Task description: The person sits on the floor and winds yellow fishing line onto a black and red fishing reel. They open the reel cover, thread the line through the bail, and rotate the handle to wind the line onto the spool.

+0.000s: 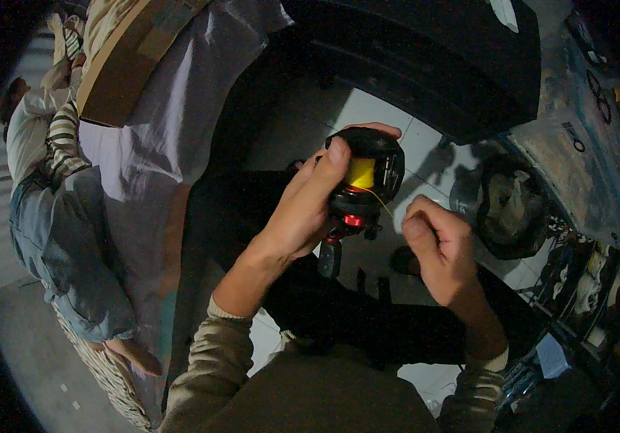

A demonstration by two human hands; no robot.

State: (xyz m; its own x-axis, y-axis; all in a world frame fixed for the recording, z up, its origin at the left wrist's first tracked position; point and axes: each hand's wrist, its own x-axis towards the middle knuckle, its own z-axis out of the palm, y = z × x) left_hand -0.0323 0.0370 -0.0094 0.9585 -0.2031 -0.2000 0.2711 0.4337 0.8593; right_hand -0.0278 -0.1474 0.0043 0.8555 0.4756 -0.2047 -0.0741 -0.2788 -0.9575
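My left hand (310, 200) grips a black baitcasting fishing reel (396, 157) from its left side, thumb on the upper edge. Yellow fishing line (362, 173) is wound on the spool, and red metal parts show below it. The crank handle (330, 258) with its dark knob hangs under the reel. A thin strand runs from the spool down to the right, towards my right hand (442, 249). That hand is curled with thumb against forefinger, and the strand reaches its fingertips. The pinch point itself is hidden by the fingers.
A dark cabinet-like block (429, 59) stands ahead. At right are a lined waste bin (510, 205), a worn tabletop (558, 178) and a cluttered rack (586, 281). A person (66, 216) lies at left, beside a cardboard box (126, 81) on a sheet-covered bed (153, 146).
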